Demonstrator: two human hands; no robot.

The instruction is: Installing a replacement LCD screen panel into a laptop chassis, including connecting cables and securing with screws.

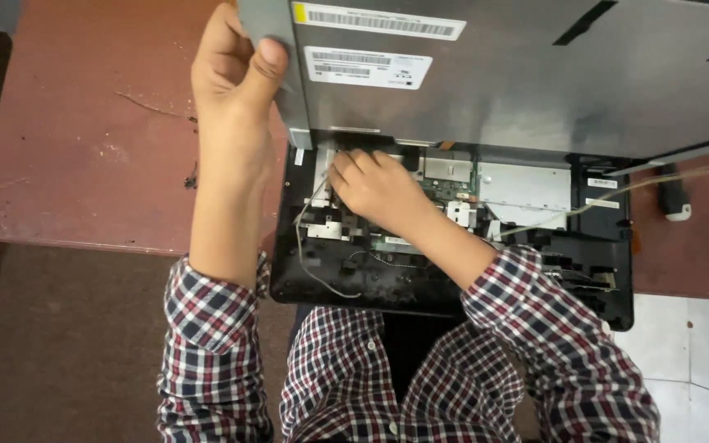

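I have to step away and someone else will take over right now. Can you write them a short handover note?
Left hand grips the left edge of the lifted grey metal display panel, holding it tilted up.
Right hand reaches under it, fingertips at the silver parts inside the opened black plastic casing on the reddish-brown table.
Done: panel raised, insides exposed.
Left: thin grey cables remain inside; panel not set aside.
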